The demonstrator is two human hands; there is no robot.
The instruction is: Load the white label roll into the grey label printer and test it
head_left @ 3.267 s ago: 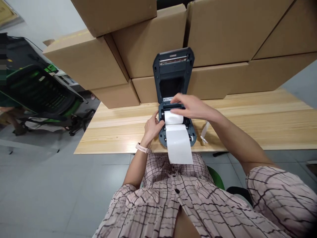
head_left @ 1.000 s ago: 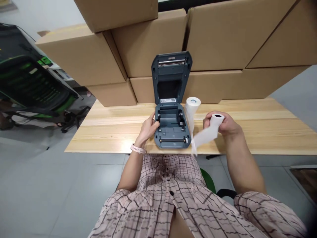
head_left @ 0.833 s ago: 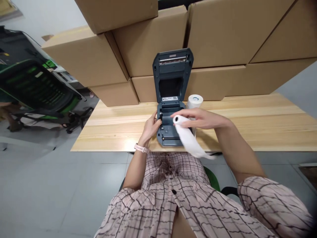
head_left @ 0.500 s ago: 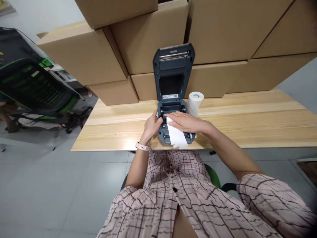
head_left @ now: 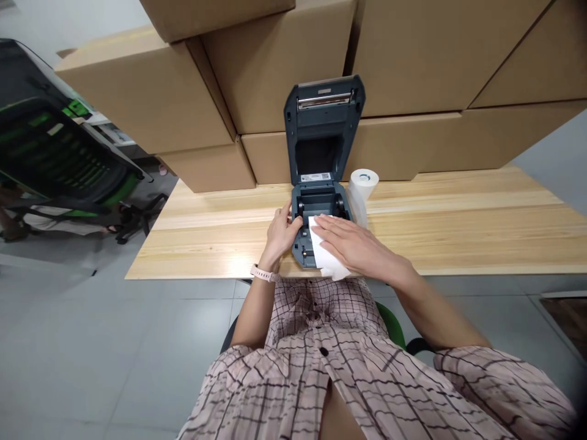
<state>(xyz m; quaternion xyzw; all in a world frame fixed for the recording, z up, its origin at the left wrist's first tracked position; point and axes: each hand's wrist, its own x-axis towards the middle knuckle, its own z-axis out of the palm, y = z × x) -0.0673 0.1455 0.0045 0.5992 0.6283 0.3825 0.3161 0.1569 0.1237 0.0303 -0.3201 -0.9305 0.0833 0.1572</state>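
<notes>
A dark grey label printer [head_left: 321, 146] stands on the wooden table [head_left: 458, 226] with its lid raised. My left hand [head_left: 284, 232] grips the printer's left side, a pale watch on that wrist. My right hand [head_left: 353, 244] lies flat, fingers stretched out, on a white paper roll [head_left: 323, 256] that sits in the printer's open bay. The roll's loose end hangs over the printer's front edge. A second white paper roll [head_left: 364, 186] stands upright just right of the printer.
Large cardboard boxes [head_left: 413, 91] are stacked along the back of the table, close behind the printer. A black and green office chair [head_left: 59, 159] stands on the grey floor at the left. Bare table stretches to the right.
My right hand brought a small paper roll from the right side of the table into the printer bay and now rests flat on it. My left hand stayed on the printer.
</notes>
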